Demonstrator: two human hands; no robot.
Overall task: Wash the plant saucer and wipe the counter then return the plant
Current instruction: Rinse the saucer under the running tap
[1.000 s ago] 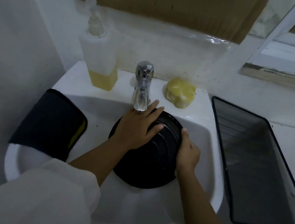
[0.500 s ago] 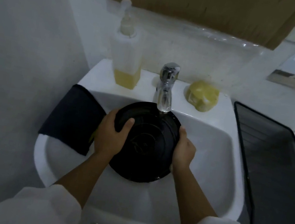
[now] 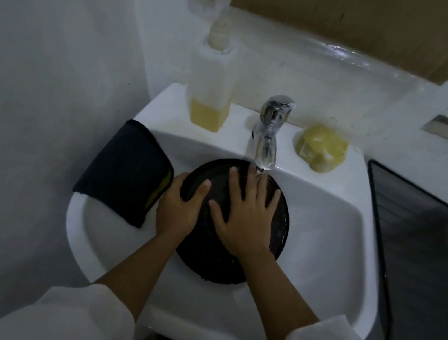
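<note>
While the left hand (image 3: 177,209) grips the saucer (image 3: 209,265) rim for steadiness, the right hand (image 3: 244,220) (flat, fingers spread) rubs it under the tap (image 3: 266,147).

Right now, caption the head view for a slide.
Left hand grips the black saucer; right hand lies flat on it under the tap.

Single view. The head camera sits above the sink (image 3: 322,245) and faces forward and steeply down at close range. Both forearms enter from the bottom edge. The left hand (image 3: 179,209) and right hand (image 3: 246,221) lie near frame centre on the saucer (image 3: 216,263). The tap (image 3: 268,135) stands above centre. A wall (image 3: 39,79) fills the left side. The right edge cuts off a black mesh tray (image 3: 420,262).
</note>
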